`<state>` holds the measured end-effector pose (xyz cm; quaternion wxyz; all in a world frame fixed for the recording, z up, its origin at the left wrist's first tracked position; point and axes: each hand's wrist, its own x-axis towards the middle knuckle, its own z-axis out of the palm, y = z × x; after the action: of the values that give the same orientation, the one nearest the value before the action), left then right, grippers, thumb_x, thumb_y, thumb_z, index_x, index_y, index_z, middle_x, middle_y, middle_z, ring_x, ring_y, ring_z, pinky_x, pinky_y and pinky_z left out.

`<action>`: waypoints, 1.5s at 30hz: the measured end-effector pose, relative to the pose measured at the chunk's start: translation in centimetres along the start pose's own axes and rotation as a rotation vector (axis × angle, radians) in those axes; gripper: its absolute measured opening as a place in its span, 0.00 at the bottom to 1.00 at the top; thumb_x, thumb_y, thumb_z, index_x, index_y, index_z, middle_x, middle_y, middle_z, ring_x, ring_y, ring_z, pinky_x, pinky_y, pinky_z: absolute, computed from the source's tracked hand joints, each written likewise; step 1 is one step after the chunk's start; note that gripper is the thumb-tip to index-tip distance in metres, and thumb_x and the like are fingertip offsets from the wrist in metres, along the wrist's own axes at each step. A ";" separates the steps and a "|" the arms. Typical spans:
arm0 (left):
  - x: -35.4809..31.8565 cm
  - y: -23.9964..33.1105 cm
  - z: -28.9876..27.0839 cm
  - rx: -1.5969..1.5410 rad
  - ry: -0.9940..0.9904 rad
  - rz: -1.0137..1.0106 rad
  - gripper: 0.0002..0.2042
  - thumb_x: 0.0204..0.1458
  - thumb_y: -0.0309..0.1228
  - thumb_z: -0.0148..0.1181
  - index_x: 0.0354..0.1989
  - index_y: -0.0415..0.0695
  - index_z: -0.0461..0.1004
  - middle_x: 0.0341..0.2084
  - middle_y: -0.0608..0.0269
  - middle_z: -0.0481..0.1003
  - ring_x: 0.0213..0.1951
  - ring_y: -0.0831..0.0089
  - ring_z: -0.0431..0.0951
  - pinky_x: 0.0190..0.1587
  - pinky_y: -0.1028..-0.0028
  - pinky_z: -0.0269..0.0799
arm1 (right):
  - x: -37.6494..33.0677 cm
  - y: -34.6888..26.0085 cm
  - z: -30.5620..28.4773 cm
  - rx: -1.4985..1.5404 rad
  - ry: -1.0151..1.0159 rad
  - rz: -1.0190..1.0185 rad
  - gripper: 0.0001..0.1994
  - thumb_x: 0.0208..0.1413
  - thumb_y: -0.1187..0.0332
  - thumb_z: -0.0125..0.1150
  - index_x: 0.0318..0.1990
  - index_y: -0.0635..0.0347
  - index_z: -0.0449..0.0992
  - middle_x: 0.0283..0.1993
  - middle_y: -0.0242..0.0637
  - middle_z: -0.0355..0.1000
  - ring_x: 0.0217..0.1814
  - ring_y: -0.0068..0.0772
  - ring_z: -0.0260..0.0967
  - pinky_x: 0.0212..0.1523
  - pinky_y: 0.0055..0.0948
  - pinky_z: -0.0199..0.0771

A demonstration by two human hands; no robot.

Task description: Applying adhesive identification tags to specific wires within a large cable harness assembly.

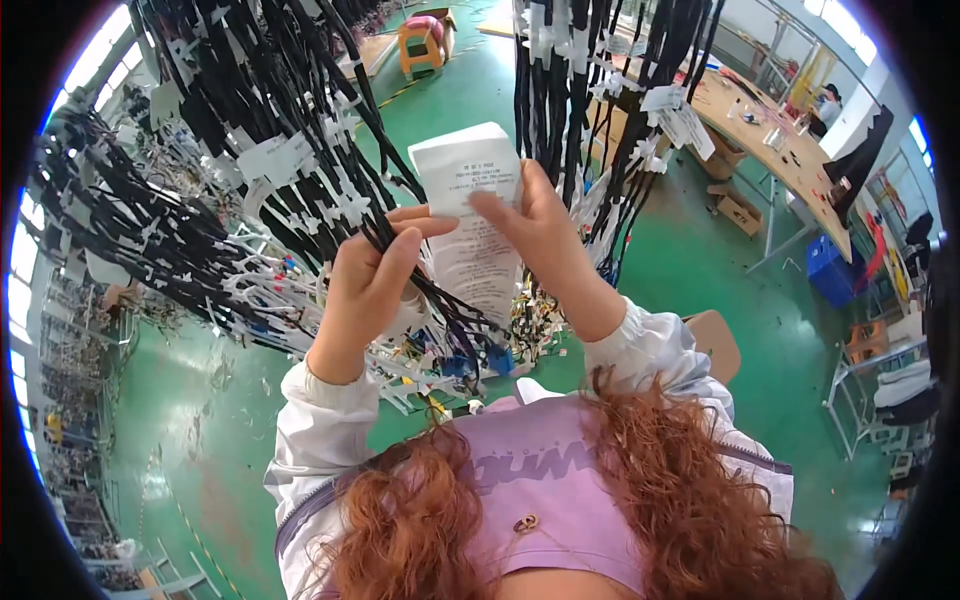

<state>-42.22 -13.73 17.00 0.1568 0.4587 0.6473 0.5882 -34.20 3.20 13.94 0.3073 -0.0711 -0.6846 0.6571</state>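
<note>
Fingers of the left hand are curled shut around a thin bundle of black wires, thumb laid over the strands, while the right hand pinches a white paper slip between thumb and fingertips near its upper half. Both hands are raised in front of the chest, touching or nearly touching each other, with the slip standing upright between them and the bundle running diagonally behind and below it

That slip looks feather-light and limp; it curls at the top corner, so it will likely fold or tear if pulled hard, and a pinch near an edge seems the safest hold. The wires look flexible but springy, light in a small bunch, with white plastic plugs at their lower ends that could snag on neighbours; gripping the strands themselves a little above the plugs should keep them together

Just beyond the hands hang many more black wire bundles with white tags, spreading to the left and up. Farther off lie a green floor, a long wooden table at the right, and an orange stool at the top
</note>
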 end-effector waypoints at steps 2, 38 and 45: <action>0.2 -0.4 -0.1 0.026 0.008 0.058 0.13 0.56 0.26 0.43 0.41 0.37 0.74 0.41 0.63 0.71 0.27 0.84 0.66 0.29 0.83 0.60 | -0.2 -1.6 -0.7 -0.301 -0.036 0.042 0.18 0.54 0.62 0.57 0.46 0.65 0.64 0.37 0.35 0.71 0.37 0.21 0.68 0.37 0.23 0.68; 1.1 -1.9 -1.4 0.621 0.117 -0.138 0.14 0.50 0.33 0.40 0.20 0.38 0.69 0.20 0.61 0.70 0.25 0.75 0.68 0.33 0.79 0.63 | -23.2 21.1 -10.2 -0.369 0.426 0.733 0.09 0.52 0.65 0.51 0.32 0.62 0.74 0.22 0.35 0.72 0.24 0.27 0.69 0.28 0.25 0.68; 5.9 -8.2 -6.4 0.758 -0.651 0.170 0.12 0.54 0.38 0.50 0.34 0.41 0.67 0.27 0.56 0.72 0.27 0.68 0.73 0.35 0.71 0.71 | -39.0 35.2 -7.0 -0.536 0.494 1.011 0.10 0.50 0.65 0.49 0.29 0.61 0.73 0.21 0.38 0.72 0.26 0.37 0.72 0.28 0.32 0.70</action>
<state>-53.49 -12.18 13.23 0.1243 0.6941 0.6932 0.1492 -10.15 -5.87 -32.38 0.0788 -0.6110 -0.6161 0.4908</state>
